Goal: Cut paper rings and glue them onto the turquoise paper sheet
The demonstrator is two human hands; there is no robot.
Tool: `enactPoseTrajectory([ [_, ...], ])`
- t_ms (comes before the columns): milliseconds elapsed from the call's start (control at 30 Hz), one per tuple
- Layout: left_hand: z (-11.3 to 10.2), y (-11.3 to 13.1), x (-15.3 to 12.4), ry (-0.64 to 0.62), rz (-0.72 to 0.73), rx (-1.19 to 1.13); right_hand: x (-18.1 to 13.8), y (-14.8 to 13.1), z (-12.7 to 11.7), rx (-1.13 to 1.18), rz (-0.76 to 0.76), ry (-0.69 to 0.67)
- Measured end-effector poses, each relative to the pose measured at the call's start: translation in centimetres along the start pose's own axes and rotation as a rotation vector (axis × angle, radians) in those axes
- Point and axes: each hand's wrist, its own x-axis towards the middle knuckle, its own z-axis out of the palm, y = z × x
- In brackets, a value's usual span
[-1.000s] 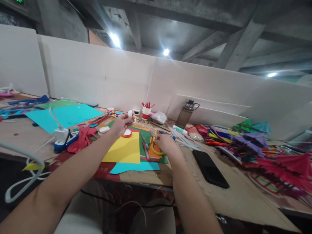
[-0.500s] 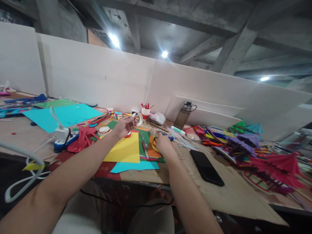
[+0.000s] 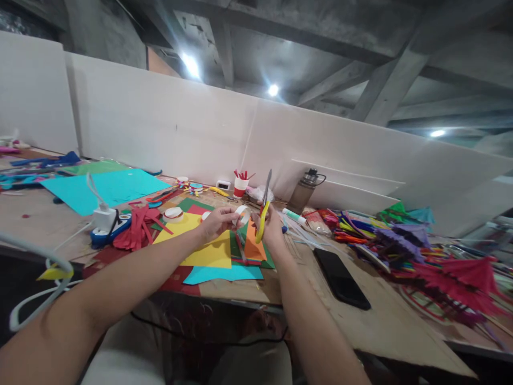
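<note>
Pinched in my left hand (image 3: 218,223) is a white paper ring (image 3: 242,215), raised over the coloured sheets. My right hand (image 3: 272,227) is closed around yellow-handled scissors (image 3: 263,220), whose blades point upward and look shut. The two hands are close together, the scissors just right of the ring. Below them lie a yellow sheet (image 3: 208,248), an orange sheet (image 3: 256,240) and a light-blue sheet (image 3: 222,274). A pen (image 3: 241,243) rests on the green and orange sheets. Left of my left hand sits a white roll (image 3: 173,215) with a reddish inside.
Red strips (image 3: 140,227) lie beside a blue power strip (image 3: 106,235) at left. Behind stand a red-and-white cup (image 3: 241,186) and a bottle (image 3: 303,192). A phone (image 3: 340,278) lies right of my forearm, near a pile of pipe cleaners and paper umbrellas (image 3: 460,272).
My right hand has lifted the scissors off the table, and their blades now point up. My left hand has moved right and lower with the paper ring, closer to the right hand.
</note>
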Motion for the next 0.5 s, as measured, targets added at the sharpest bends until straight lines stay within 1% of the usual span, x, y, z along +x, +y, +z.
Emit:
enactPoseTrajectory([
  [233,0.2,0.0,-0.2,-0.058,-0.002,-0.002,0.3,0.7,-0.2,-0.033,-0.042,0.039],
  [367,0.4,-0.2,-0.4,-0.071,-0.015,0.004,0.5,1.0,-0.4,-0.075,-0.005,0.013],
  [500,0.6,-0.3,-0.5,-0.054,-0.017,0.025,0.6,1.2,-0.4,-0.114,0.022,-0.001],
])
